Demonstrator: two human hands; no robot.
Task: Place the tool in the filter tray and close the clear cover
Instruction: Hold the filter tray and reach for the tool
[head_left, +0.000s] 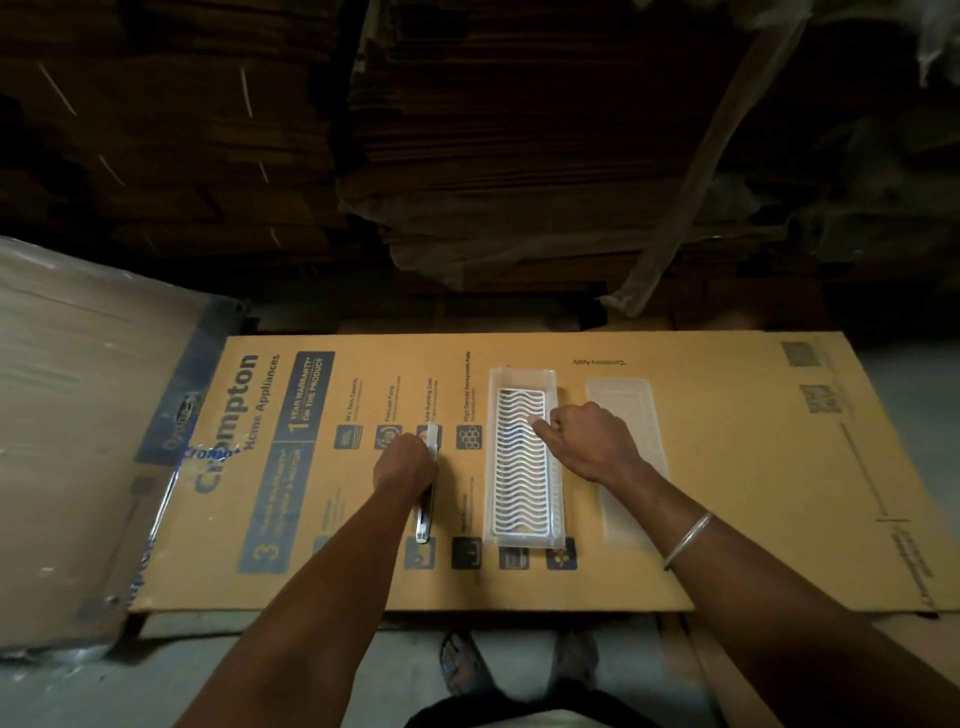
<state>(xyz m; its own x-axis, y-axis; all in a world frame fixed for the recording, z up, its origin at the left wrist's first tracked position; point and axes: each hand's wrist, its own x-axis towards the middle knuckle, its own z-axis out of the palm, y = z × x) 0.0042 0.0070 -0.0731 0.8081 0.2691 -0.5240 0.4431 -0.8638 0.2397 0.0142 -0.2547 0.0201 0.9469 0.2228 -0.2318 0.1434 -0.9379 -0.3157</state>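
A flat printed carton (675, 467) serves as the work surface, lying across the middle of the view with stacked cardboard (519, 156) dark behind it and a plastic-wrapped sheet (78, 415) leaning at the left.

On the carton, right of centre, sits the tray (492, 467), a long clear plastic trough set lengthwise away from the person. Inside it lies a white grid (522, 478) of wavy ribs that fills most of its floor. Just beside the tray on its right lies the cover (639, 410), a clear, shallow rectangle flat on the carton, apart from the tray and partly hidden under the right forearm.

Left of the tray, near but not touching it, lies the tool (427, 512): a slim, shiny bar, lengthwise like the tray, with a pale end poking out beyond the knuckles and a rounded end nearer the person.

The right hand (587, 441) reaches over the tray with its fingers curled in and the forefinger and thumb pinched together at the grid's right edge; whether they actually grip a rib or only touch it cannot be told. A thin bangle (688, 540) circles that wrist.

The left hand (408, 462) is closed over the middle of the tool, fingers wrapped around it, the tool low against the carton; whether it rests on the surface or is just lifted is unclear.

At the bottom edge, sandalled feet (462, 665) stand on the floor.
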